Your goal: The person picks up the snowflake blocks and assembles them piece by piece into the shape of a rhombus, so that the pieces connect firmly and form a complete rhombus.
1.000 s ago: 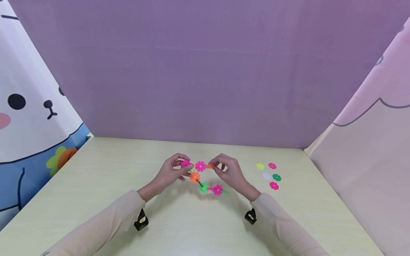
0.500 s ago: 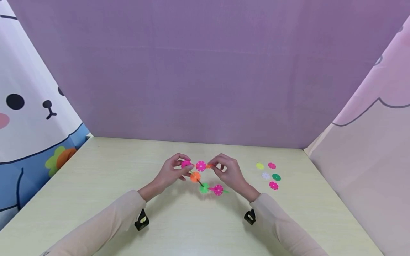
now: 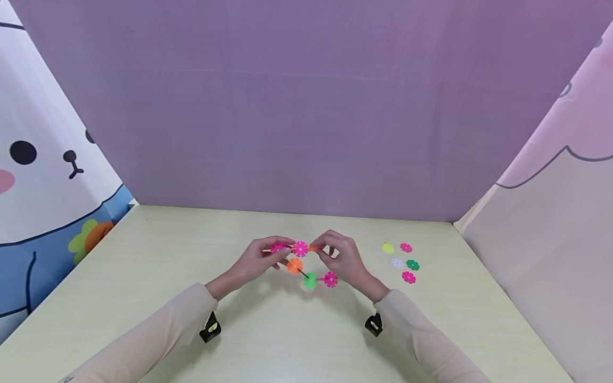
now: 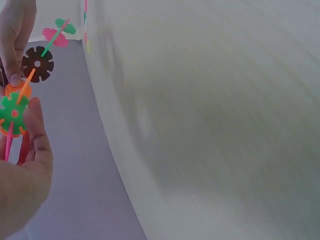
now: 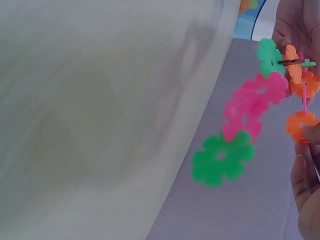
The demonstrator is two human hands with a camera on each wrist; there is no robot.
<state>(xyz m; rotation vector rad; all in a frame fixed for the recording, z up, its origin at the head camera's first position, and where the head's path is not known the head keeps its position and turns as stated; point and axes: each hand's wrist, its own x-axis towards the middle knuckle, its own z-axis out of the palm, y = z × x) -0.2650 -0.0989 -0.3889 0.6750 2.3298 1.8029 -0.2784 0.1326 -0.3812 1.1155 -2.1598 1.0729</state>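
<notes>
Between left grip [image 3: 254, 260] and right grip [image 3: 344, 256] stretch linked discs [image 3: 300, 248]; sleeve mark [image 3: 66, 379] unreadable.

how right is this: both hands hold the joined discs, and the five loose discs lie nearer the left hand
Not quite: the five loose discs lie nearer the right hand, not the left hand, as the head view shows. Both hands do hold the joined discs.

I see a little walled-in table spot; home or shop, I can't tell.
In my head view, a purple wall [image 3: 306, 111] fills the top, a cartoon animal [image 3: 48, 181] the left, a pink wall [image 3: 581, 125] the right, a pale table [image 3: 292, 340] the bottom.
</notes>
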